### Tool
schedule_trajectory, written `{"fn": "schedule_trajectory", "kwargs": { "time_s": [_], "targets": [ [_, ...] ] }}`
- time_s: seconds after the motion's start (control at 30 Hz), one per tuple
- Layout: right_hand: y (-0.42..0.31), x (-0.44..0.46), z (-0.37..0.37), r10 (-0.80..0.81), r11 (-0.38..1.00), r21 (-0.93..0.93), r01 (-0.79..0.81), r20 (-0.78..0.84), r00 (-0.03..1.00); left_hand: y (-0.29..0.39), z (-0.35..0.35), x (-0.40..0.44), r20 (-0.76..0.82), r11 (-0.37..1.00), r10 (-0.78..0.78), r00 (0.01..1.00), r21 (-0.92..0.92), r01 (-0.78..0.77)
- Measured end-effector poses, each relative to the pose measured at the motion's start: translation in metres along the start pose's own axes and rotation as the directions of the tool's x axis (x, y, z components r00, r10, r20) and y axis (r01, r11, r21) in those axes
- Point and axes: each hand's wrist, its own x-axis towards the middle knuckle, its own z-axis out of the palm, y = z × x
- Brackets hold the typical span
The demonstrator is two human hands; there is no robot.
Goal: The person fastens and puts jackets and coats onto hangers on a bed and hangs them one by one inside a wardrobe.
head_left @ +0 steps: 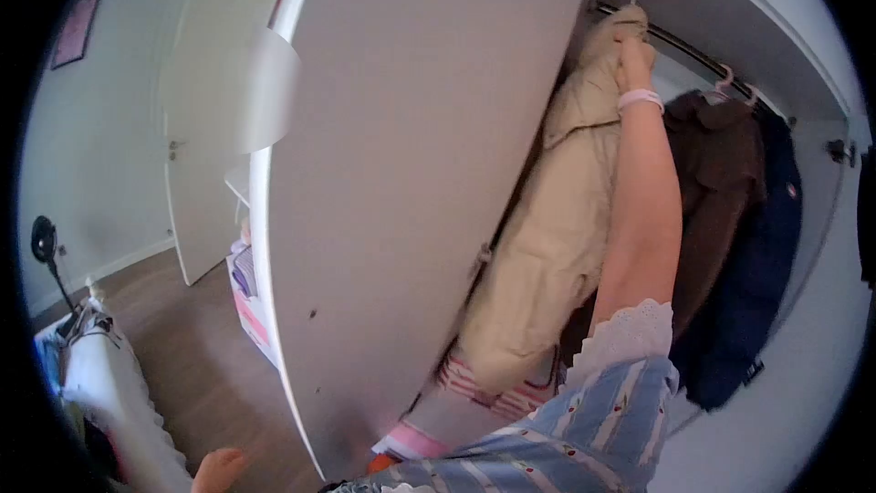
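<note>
A long beige padded coat [547,228] hangs from the wardrobe rail [684,47], at its left end. My right hand [636,53] is raised to the top of this coat, with its fingers closed on the material just below the hanger. A pale band circles that wrist. Close to the right of my forearm hang a dark brown garment [714,160] and a navy jacket [762,256]. Low at the bottom left, my left hand [219,470] shows only in part, away from the clothes; whether its fingers hold anything is not clear.
The open wardrobe door [401,173] fills the middle. Behind it stand a white room door [214,128] and a pink and white box [251,310] with folded items. A white-covered surface [123,402] is at lower left. Striped fabric [493,393] lies beneath the coat.
</note>
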Motion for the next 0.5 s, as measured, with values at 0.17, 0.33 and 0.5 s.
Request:
{"fn": "schedule_trajectory", "kwargs": {
  "time_s": [0.17, 0.33, 0.5],
  "targets": [
    [0.085, 0.061, 0.033, -0.057, 0.991, 0.129, 0.044, 0.101, 0.993, -0.040, 0.036, -0.005, -0.031, 0.990, -0.077, 0.997, 0.114, 0.081],
    [0.130, 0.085, 0.031, -0.116, 0.980, -0.140, 0.141, 0.172, 0.978, 0.015, 0.037, 0.003, -0.077, 0.982, -0.163, 0.984, 0.087, 0.169],
    [0.152, 0.066, 0.034, -0.351, 0.846, -0.315, 0.430, 0.277, 0.894, 0.048, 0.037, 0.040, -0.053, 0.982, -0.159, 0.986, 0.099, 0.164]
  ]
}}
